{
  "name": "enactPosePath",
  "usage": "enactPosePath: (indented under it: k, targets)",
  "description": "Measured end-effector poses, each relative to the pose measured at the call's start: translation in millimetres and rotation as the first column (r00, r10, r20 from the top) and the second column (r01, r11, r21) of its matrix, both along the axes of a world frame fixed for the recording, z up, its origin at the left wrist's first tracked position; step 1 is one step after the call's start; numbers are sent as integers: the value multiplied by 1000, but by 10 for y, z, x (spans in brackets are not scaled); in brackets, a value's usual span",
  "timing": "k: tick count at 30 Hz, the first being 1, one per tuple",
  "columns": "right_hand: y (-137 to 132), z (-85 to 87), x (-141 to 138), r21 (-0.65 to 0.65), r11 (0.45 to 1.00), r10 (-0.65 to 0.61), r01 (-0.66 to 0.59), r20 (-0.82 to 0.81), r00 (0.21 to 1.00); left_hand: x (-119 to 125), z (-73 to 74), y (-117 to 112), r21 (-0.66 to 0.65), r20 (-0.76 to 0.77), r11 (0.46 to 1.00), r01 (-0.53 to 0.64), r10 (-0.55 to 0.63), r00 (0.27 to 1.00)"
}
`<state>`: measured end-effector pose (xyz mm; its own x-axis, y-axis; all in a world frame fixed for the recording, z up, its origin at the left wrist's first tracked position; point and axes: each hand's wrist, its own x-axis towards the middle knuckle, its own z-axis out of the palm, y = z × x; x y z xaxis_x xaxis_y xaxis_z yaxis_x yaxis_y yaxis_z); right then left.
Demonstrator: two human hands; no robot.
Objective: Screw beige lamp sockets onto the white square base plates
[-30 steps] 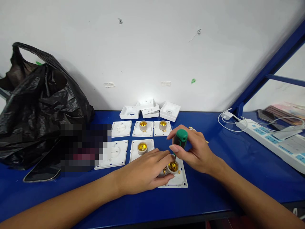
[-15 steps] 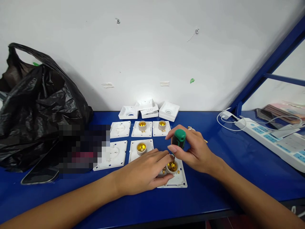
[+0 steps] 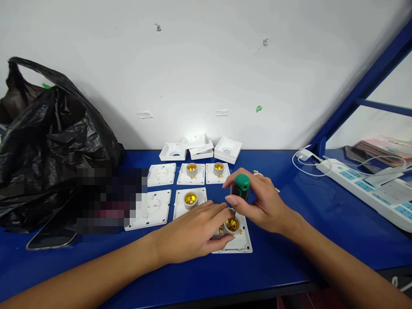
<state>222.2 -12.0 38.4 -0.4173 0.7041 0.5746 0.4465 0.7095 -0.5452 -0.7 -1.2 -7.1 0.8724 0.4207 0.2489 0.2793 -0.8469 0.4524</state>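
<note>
My right hand (image 3: 257, 201) grips a screwdriver (image 3: 241, 185) by its green and black handle, fingers closed around it. The shaft points down into a brass-lined lamp socket (image 3: 232, 225), its tip hidden inside. That socket sits on a white square base plate (image 3: 240, 243) on the blue table. My left hand (image 3: 202, 229) pinches the socket's rim between thumb and fingers and covers part of the plate. Just beyond my left hand lies another plate with a lamp socket (image 3: 191, 200).
Two more plates with sockets (image 3: 192, 170) and bare white plates (image 3: 159, 208) lie behind and left. White square covers (image 3: 228, 149) are piled by the wall. A black plastic bag (image 3: 61, 141) and phone (image 3: 53, 236) are at left, a power strip (image 3: 370, 189) at right.
The view has shifted very slightly. Both hands, the screwdriver and the socket keep essentially the same positions.
</note>
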Motion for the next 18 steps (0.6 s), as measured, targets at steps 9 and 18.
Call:
enactPosePath:
  k: [9,18]
  targets:
    - [-18,22,-6,-13,1000,1,-1,2,1000,6,10,-7,12,7,1000,-5,5,1000]
    - [-6,37,-10,-14,1000,0,1,22,1000,7,15,-12,16,9,1000,-7,6,1000]
